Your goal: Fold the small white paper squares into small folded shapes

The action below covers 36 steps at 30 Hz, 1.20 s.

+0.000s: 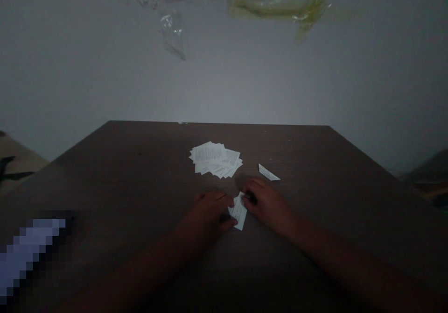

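Observation:
Between my two hands lies a small printed piece of paper (239, 214), partly folded at its upper end. My left hand (213, 212) grips its left edge with thumb and fingers. My right hand (263, 202) has its fingertips closed on the upper right part of the same paper. Just beyond them is a loose pile of printed paper pieces (215, 159), overlapping and fanned out. A narrow folded paper strip (268, 172) with slanted ends rests to the right of the pile, past my right hand.
The brown wooden table (140, 173) meets a grey wall (224, 84) at its far edge. A pixelated bright object (31, 252) lies at the left front. Yellowish tape (273, 9) and clear plastic tape (172, 30) stick to the wall.

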Available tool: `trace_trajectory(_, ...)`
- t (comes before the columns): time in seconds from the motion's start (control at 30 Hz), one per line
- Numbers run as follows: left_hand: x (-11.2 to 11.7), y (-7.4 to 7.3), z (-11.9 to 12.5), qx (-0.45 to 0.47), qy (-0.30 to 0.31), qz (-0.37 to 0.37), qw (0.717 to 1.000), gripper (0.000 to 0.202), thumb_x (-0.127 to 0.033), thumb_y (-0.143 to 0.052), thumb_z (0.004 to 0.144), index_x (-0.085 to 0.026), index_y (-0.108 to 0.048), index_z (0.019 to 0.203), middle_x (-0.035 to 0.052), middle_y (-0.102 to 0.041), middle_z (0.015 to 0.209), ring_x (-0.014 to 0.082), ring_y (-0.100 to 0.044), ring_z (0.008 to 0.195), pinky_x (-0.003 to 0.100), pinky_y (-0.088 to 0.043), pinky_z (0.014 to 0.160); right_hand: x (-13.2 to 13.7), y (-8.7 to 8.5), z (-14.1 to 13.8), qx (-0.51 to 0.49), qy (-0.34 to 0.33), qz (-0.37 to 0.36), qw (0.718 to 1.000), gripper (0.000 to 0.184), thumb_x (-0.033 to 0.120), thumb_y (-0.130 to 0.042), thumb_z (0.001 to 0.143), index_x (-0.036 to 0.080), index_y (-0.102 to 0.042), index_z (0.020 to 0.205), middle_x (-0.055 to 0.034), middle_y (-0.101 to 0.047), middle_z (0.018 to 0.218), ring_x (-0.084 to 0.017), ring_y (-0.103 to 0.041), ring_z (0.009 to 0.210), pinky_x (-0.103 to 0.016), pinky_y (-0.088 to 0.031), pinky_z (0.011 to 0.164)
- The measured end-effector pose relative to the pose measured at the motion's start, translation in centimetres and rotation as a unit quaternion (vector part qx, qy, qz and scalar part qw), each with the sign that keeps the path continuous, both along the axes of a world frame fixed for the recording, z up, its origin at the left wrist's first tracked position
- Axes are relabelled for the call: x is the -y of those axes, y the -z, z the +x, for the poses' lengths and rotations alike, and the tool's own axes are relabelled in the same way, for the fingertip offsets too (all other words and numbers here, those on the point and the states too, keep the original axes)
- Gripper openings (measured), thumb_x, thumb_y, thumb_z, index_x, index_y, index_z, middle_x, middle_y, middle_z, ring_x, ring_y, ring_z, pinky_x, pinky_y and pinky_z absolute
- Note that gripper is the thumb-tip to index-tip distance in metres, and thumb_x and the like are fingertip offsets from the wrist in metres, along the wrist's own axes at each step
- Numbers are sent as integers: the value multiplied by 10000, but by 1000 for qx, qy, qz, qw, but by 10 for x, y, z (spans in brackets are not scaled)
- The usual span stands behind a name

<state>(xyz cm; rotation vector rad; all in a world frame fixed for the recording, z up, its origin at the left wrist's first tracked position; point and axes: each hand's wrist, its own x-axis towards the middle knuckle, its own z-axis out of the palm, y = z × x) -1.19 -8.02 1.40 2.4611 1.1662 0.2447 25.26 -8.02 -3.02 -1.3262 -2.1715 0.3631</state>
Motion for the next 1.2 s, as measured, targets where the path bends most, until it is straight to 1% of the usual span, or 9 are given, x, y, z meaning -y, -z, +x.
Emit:
trace_trajectory(0.1,0,-1,1,-5,-4,-2,1000,353,-195,-938,1059,-278,-866,1395,92,-918,1450,413,-846,1430,604,-636,1293,-11,-1,4,-5,32,11,999,157,124,-776,1052,277,-742,1063,-75,-834,1170,-303,-811,1110,-459,-706,1006)
trace_trajectory(0.23,0,0,1,-4,-6,0,1000,375,-217,-948,1064,-292,-881,1425,97,-914,1491,411,-836,1456,604,-623,1317,-13,-8,5,11,47,12,999,174,129,-802,1040,288,-734,1059,-83,-836,1177,-314,-818,1111,-465,-703,1007)
trace_trajectory(0.4,-2,10,-1,-6,1,12,1000,411,-246,-957,1072,-285,-896,1477,110,-908,1513,421,-828,1460,627,-625,1307,9,-14,-3,63,19,23,998,183,178,-865,1045,273,-791,1182,-131,-851,1326,-391,-803,1307,-570,-680,1137)
trace_trajectory(0.5,-3,13,-1,-2,5,25,1000,436,-247,-963,1077,-292,-892,1505,98,-902,1516,413,-823,1463,605,-630,1293,20,-14,-8,82,15,21,996,235,196,-908,1026,276,-797,1216,-134,-848,1354,-403,-796,1309,-581,-666,1132)
trace_trajectory(0.57,-3,11,-1,-13,4,19,1000,456,-230,-961,1080,-290,-888,1526,95,-903,1509,413,-821,1465,605,-631,1288,19,-15,-9,83,40,19,996,241,207,-940,1000,276,-783,1169,-119,-838,1297,-394,-797,1263,-559,-657,1097)
trace_trajectory(0.67,-2,2,-1,-26,13,9,1000,438,-223,-936,1102,-288,-895,1534,96,-901,1522,415,-816,1473,617,-618,1308,5,-17,-8,82,101,15,991,234,211,-952,975,264,-741,1063,-96,-811,1192,-368,-784,1163,-493,-620,994)
trace_trajectory(0.8,-1,-1,-1,-17,21,13,1000,374,-197,-879,1133,-279,-927,1494,85,-904,1498,404,-804,1473,625,-579,1346,-7,-22,-6,83,133,10,988,241,224,-944,979,258,-706,1006,-107,-803,1223,-378,-761,1206,-475,-565,989)
trace_trajectory(1.0,-9,4,-6,-36,43,8,998,453,-228,-852,1149,-318,-900,1591,99,-878,1498,401,-779,1463,653,-585,1314,10,-28,-13,86,103,-4,991,234,264,-954,982,269,-732,1056,-114,-792,1235,-398,-744,1228,-529,-589,1023)
trace_trajectory(1.2,-8,4,-7,-45,43,20,998,505,-215,-887,1112,-352,-896,1598,75,-861,1504,392,-771,1452,592,-586,1300,25,-27,-22,96,56,-17,994,226,257,-962,971,265,-756,1064,-136,-803,1249,-429,-759,1252,-618,-630,1077)
